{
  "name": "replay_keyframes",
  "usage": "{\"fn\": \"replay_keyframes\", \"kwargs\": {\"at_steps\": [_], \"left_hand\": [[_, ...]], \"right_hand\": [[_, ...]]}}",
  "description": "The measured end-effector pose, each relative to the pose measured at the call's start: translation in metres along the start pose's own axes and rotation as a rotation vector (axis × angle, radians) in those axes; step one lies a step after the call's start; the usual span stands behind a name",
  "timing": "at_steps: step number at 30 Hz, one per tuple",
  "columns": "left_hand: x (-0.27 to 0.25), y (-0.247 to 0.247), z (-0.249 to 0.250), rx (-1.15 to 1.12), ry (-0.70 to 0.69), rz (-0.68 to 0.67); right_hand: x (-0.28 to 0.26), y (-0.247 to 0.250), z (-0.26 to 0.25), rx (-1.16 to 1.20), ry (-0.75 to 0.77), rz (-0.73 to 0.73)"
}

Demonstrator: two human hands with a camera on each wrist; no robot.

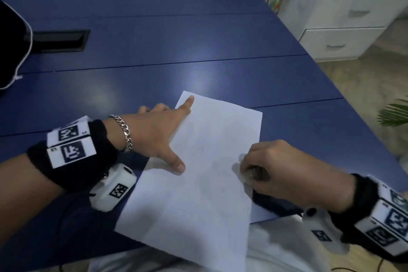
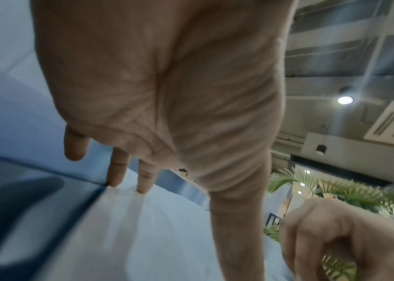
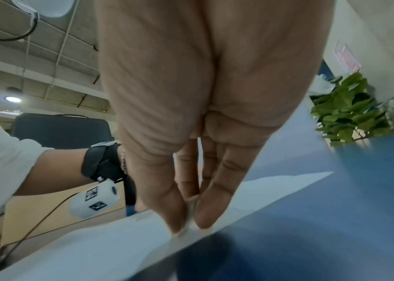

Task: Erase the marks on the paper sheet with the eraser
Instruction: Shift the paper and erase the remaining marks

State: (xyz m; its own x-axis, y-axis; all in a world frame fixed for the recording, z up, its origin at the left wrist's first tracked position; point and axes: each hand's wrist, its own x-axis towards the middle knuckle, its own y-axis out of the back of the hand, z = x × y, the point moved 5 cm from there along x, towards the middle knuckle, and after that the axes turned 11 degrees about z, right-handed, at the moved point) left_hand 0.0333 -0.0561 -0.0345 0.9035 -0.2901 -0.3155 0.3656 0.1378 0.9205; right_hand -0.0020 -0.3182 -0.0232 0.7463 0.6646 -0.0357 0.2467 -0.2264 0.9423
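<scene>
We see the eraser (image 3: 190, 213), small and pale, pinched in the right hand (image 1: 284, 170) grip, thumb against fingertips, its lower end touching the paper sheet (image 1: 198, 183) near the right edge. The sheet lies on the blue table (image 1: 154, 73). Our left hand (image 1: 154, 134) spreads flat, fingers straight, pressing the sheet's upper-left part.

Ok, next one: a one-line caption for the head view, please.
Left hand presses a white paper sheet flat on the blue table while the right hand rubs a small white eraser near its edge.
</scene>
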Motion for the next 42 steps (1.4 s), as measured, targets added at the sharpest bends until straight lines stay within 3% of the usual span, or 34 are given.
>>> {"fn": "replay_keyframes", "kwargs": {"at_steps": [5,9,13,16,20,25,30,34,42], "left_hand": [[-0.026,-0.004,-0.007,0.114,0.014,-0.007],[-0.023,-0.003,-0.001,0.109,-0.009,0.067],[0.006,-0.008,0.006,0.028,-0.015,0.06],[0.02,-0.028,0.011,0.072,-0.023,-0.012],[0.021,-0.037,0.01,0.118,0.015,0.003],[0.023,-0.038,0.006,0.144,0.023,-0.001],[0.023,-0.038,0.008,0.135,0.028,-0.012],[0.023,-0.039,0.007,0.141,0.021,-0.009],[0.03,-0.016,-0.006,0.208,-0.005,-0.023]], "right_hand": [[0.011,0.022,0.03,-0.079,-0.099,0.018],[0.03,0.037,0.03,-0.113,-0.107,-0.056],[0.076,0.039,0.001,-0.001,-0.02,0.047],[0.112,0.02,-0.008,-0.014,0.023,0.083],[0.128,0.008,-0.009,-0.079,0.021,0.116],[0.111,-0.007,-0.04,-0.106,0.239,-0.086],[0.134,0.015,-0.002,-0.117,0.055,0.106],[0.12,-0.002,-0.03,-0.089,0.163,0.002],[0.115,0.027,0.034,-0.036,-0.011,0.097]]}}
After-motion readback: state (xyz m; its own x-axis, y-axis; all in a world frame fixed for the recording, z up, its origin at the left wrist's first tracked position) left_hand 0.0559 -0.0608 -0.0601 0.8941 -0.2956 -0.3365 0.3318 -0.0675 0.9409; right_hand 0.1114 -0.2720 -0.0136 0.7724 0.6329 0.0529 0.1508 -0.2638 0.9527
